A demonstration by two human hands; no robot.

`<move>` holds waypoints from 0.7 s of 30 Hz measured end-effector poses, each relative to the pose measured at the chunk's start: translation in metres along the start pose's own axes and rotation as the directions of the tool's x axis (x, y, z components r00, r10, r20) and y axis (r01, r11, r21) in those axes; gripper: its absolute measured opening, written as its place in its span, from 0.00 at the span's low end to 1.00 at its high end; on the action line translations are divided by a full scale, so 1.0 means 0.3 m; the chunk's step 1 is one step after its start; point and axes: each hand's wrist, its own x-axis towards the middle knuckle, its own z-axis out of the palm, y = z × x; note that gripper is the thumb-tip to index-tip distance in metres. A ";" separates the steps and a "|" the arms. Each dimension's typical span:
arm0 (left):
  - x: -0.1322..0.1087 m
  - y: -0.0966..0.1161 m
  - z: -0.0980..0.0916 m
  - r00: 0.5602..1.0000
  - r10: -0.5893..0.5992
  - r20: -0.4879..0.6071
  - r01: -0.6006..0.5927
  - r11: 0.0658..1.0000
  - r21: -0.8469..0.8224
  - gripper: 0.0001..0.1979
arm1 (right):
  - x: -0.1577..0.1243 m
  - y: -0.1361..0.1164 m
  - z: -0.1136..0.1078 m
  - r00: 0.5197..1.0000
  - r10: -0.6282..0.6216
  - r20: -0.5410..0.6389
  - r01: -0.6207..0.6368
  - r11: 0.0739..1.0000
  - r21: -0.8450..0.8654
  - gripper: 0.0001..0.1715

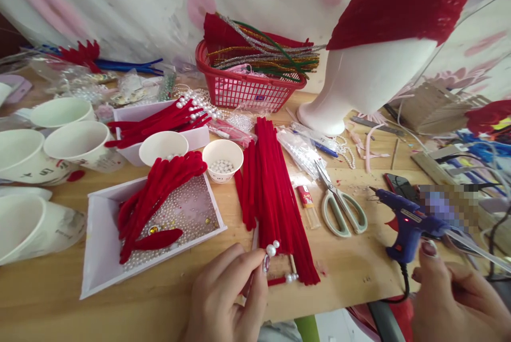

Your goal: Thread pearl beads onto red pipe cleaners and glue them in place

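My left hand is closed in a pinch at the table's near edge, holding a small red piece tipped with white pearls. A second short red piece with pearls lies just right of it. My right hand reaches the blue glue gun, thumb against its handle, fingers curled. A bundle of red pipe cleaners lies between the hands and the far side.
White trays with pearls and red petal shapes, small cups of pearls, paper cups, scissors, a lighter, a red basket of pipe cleaners, and a white mannequin head with a red cap crowd the wooden table.
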 end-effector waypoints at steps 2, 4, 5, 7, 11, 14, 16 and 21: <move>-0.008 0.001 -0.002 1.000 0.001 -0.022 -0.001 1.000 0.026 0.11 | 0.033 -0.001 0.022 0.997 0.066 -0.037 -0.071 0.985 -0.157 0.20; -0.016 -0.001 -0.003 1.000 0.005 -0.027 -0.004 0.999 0.044 0.11 | 0.063 -0.007 0.050 0.993 0.114 -0.020 -0.115 0.962 -0.248 0.22; -0.020 -0.003 -0.003 1.000 0.000 -0.026 0.001 0.999 0.045 0.10 | 0.077 -0.008 0.063 0.994 0.113 0.002 -0.109 0.959 -0.261 0.23; -0.023 -0.009 -0.004 0.999 -0.008 -0.031 0.009 0.999 0.048 0.10 | 0.109 -0.006 0.082 0.996 0.082 0.022 -0.073 0.958 -0.277 0.25; -0.020 -0.023 -0.008 0.999 0.042 -0.026 -0.040 0.997 0.062 0.13 | 0.172 0.015 0.093 0.999 0.023 0.023 -0.014 0.947 -0.321 0.23; -0.017 -0.035 -0.011 0.995 0.101 -0.024 -0.099 0.993 0.068 0.16 | 0.205 0.033 0.096 0.993 0.010 0.118 0.028 0.949 -0.315 0.20; -0.017 -0.043 -0.012 0.992 0.128 -0.021 -0.126 0.989 0.077 0.19 | 0.213 0.041 0.095 0.990 0.019 0.143 0.023 0.957 -0.290 0.18; -0.017 -0.041 -0.007 0.980 0.189 -0.065 -0.184 0.980 0.080 0.20 | 0.159 0.028 0.055 0.978 0.060 0.200 -0.057 0.998 -0.019 0.27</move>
